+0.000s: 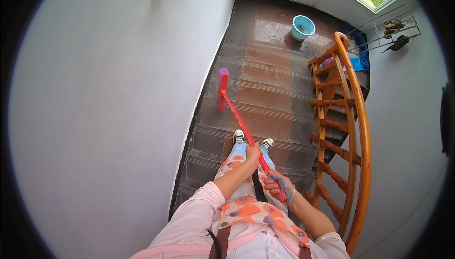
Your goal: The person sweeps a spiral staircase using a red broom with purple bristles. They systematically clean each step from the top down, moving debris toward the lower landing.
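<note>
Both hands are on the red handle of a broom (pixel 237 116), which slants down and away across the stairs. My left hand (pixel 253 153) is closed around the middle of the handle. Closer to my body, my right hand (pixel 279 184) grips the upper end, where a tuft of blue string (pixel 282 187) hangs. The red broom head (pixel 223 90) with purple bristles is at the left side of a tiled step (pixel 263 97), near the wall. My sneakers stand on a step below my hands.
A light blue bucket (pixel 303 28) stands on the landing (pixel 272 28) below. Along the right runs a wooden banister (pixel 362 145); a white wall (pixel 117 92) bounds the left. A wire rack (pixel 401 28) hangs at the far right, above blue plastic (pixel 360 62).
</note>
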A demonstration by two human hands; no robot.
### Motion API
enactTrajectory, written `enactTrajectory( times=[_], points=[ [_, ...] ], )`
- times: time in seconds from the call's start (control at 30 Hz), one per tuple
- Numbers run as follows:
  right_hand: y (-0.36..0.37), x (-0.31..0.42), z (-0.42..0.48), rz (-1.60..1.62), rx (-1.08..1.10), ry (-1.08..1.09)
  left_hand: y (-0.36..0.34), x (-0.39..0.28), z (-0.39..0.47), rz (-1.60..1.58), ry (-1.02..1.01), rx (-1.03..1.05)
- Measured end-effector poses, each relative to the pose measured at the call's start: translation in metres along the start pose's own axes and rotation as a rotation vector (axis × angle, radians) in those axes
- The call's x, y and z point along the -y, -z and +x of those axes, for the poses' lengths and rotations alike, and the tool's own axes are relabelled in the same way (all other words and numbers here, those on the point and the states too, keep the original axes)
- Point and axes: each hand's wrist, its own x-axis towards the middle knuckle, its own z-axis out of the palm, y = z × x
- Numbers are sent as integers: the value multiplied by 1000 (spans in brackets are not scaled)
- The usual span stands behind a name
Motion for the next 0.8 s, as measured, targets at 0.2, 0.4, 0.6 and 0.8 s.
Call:
enactTrajectory(
  times=[0.2,0.4,0.6,0.8],
  points=[
    [12,13,68,256,84,-186,54,0,53,216,-159,-209],
    [7,14,98,316,-8,-96,51,-5,97,208,-49,-133],
    [-2,-32,42,4,-143,-90,49,8,11,242,-51,-105],
    [-7,2,117,38,-225,-159,83,-38,72,371,51,-266]
  ],
)
